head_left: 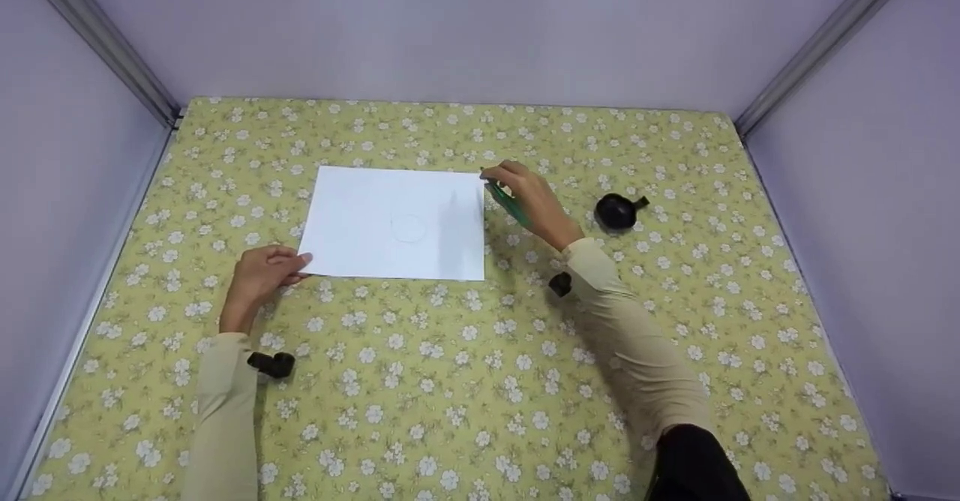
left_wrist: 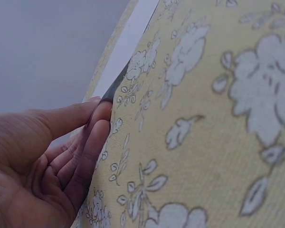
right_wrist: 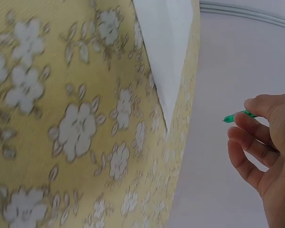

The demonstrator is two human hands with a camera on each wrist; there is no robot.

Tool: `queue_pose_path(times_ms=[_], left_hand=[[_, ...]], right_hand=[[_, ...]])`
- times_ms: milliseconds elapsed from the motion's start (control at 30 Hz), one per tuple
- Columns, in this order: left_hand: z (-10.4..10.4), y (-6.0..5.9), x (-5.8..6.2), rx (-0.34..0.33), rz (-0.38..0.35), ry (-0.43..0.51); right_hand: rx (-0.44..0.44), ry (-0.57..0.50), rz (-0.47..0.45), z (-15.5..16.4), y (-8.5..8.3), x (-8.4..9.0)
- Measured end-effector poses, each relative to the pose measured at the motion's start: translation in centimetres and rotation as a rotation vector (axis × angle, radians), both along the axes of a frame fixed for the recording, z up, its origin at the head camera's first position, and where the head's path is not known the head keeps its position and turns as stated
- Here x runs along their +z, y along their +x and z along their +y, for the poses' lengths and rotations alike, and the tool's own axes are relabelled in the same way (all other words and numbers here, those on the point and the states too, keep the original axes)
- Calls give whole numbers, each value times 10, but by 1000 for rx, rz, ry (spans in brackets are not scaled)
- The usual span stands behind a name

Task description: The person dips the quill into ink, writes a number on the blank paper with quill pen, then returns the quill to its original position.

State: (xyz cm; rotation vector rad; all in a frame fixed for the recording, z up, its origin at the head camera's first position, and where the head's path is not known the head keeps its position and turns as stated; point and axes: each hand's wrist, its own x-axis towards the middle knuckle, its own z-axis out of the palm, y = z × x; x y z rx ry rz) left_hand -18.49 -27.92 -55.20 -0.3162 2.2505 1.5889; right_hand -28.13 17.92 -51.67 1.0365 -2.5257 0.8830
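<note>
On a worktop (head_left: 465, 381) draped in yellow white-flowered cloth, walled by pale lilac panels (head_left: 480, 28), the left hand (head_left: 262, 272) rests straight fingers on the near-left corner of a white paper sheet (head_left: 397, 223), while the right hand (head_left: 529, 197) pinches a green pen (head_left: 508, 205) at the sheet's far-right corner.

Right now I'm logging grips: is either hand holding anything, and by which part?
The right hand pinches a green pen near its tip end. The left hand holds nothing; its fingers touch the paper at its near left corner.

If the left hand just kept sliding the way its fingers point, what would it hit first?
Almost at once the white sheet of paper: the left hand lies on the flowered cloth with its fingertips at the sheet's near left corner, seemingly already touching its edge.
</note>
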Motion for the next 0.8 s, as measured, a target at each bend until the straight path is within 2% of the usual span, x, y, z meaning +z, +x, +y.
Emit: queue_pose_path(times_ms=[233,633,800], left_hand=[[2,1,-2,6,5,11],[0,-1,-4,-28,78,-57],[-2,-1,-6,-28,77,-48]], right_hand=[[-17,26,-22,20,2,3],[-2,51,71,45,3,2],[2,80,97,52,4,1]])
